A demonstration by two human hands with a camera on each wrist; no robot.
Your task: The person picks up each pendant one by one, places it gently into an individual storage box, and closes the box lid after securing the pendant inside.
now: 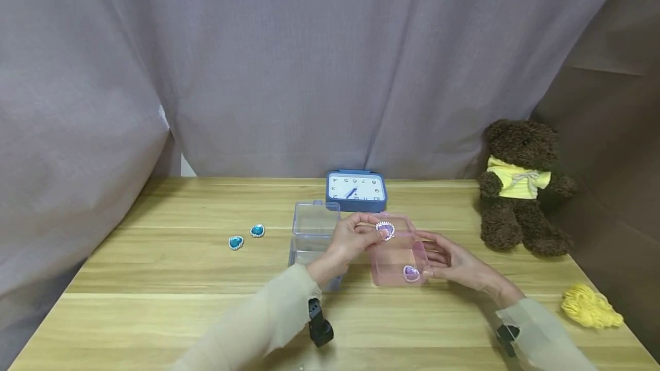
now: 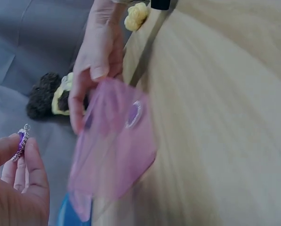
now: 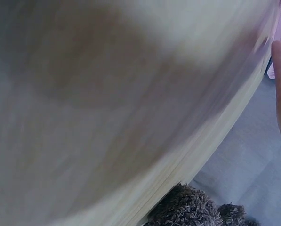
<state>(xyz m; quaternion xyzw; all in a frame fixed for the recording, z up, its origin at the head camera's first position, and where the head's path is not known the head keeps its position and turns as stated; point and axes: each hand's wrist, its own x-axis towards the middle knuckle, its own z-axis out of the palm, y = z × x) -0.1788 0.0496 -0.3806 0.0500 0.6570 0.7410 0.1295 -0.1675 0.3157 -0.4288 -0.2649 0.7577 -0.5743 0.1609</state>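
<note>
My left hand [image 1: 352, 240] pinches a purple heart-shaped gem [image 1: 385, 231] with a silvery beaded rim between thumb and fingertips. It is held up over the pink see-through plastic box [image 1: 378, 278], whose lid stands raised at the back. My right hand [image 1: 454, 265] grips that box by its right side, thumb toward the front and fingers farther back. A second purple gem [image 1: 411, 273] lies in the box's front right corner. Left of it, a clear box [image 1: 299, 253] with its lid up is partly hidden behind my left hand and wrist.
Two blue heart-shaped gems [image 1: 246, 236] lie on the wooden table at left. A blue clock [image 1: 356, 205] sits behind the boxes. A brown teddy bear [image 1: 526, 188] in yellow sits at back right, with a bundle of yellow yarn [image 1: 590, 306] nearer the right edge.
</note>
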